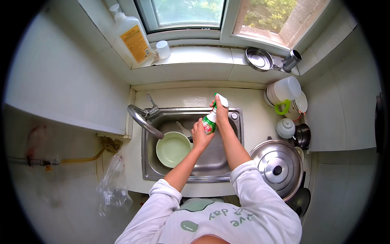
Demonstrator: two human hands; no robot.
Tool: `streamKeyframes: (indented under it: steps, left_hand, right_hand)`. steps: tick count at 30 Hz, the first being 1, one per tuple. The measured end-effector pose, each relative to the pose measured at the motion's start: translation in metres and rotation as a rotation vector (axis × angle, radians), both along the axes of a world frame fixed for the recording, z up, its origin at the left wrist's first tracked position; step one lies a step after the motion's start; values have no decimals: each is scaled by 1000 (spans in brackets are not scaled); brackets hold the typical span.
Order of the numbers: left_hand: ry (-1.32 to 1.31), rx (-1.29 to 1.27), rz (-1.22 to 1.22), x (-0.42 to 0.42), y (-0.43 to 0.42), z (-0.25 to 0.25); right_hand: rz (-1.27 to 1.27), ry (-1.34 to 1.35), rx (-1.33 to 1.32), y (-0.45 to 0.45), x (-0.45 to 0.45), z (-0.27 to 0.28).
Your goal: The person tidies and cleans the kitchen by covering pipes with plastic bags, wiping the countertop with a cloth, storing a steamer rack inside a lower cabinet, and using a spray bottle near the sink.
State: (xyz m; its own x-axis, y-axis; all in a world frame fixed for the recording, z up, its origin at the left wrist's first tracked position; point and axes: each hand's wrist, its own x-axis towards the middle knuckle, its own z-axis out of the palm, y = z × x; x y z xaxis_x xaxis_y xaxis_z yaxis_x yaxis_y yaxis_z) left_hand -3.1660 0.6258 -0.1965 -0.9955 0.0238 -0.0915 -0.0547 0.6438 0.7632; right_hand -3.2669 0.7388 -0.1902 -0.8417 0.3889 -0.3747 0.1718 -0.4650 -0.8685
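Over the metal sink (213, 177) I hold a green and white spray bottle (209, 124) with a red label. My left hand (200, 136) is wrapped round the lower part of its body. At the top, my right hand (220, 113) grips the neck by the green and white spray head. A light green pan (173, 149) lies in the left part of the sink, below the curved faucet (143, 118). Part of a pale utensil (183, 129) shows behind the pan. The palm sides of both hands are hidden.
A large lidded pot (276, 166) stands right of the sink, with a white lidded jar (285, 128) and a plastic container (287, 88) behind it. On the sill are a big pump bottle (134, 40), a white cup (163, 49) and a steel dish (259, 59). A plastic bag (115, 187) hangs left.
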Motion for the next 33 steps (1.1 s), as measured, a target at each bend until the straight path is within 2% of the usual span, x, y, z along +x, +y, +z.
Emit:
streamKeyframes:
  steps: [7,9,13,16,18,19,21,23,24,25,27,28,29,30,32,33]
  left_hand:
    - [41,153,33,7,-29,14]
    - [85,168,34,7,-35,29]
    - [115,256,14,9,-50,64]
    - [119,285,7,15,-59,70]
    - [101,304,-5,24,-67,74]
    - [86,320,-32,28,-72,76]
    - [90,324,4,40,-84,77]
    - [52,334,-98,54,-102,74]
    - [-87,422,-71,62,-113,82]
    - [-86,414,-29,70,-127,81]
    - [-188,446,56,90,-156,75]
    - [-138,483,174,99,-172,42]
    - [-157,468,275,103,-192,45]
    - [-67,407,368,104,-211,34]
    - [-26,453,591,108,-249,26]
    - [-4,352,672,112,-265,24]
  right_hand:
    - [113,22,208,-40,9,50]
    - [174,234,416,-41,3,82]
    - [136,507,548,-28,-43,156]
    - [104,621,597,-35,-86,217]
    - [83,744,653,-46,-128,233]
    - [94,695,745,-55,-139,243]
    - [141,674,907,-70,-172,240]
    - [143,614,1164,-76,-196,233]
    - [170,579,1078,-74,-228,210]
    - [217,546,905,-77,-231,210]
    - [244,460,916,-83,-225,218]
    - [322,473,842,-76,-242,205]
    - [334,457,826,-68,-259,187]
    - [340,439,845,-62,-265,177]
    - [310,466,809,-58,-245,173]
    - [259,526,790,-58,-219,175]
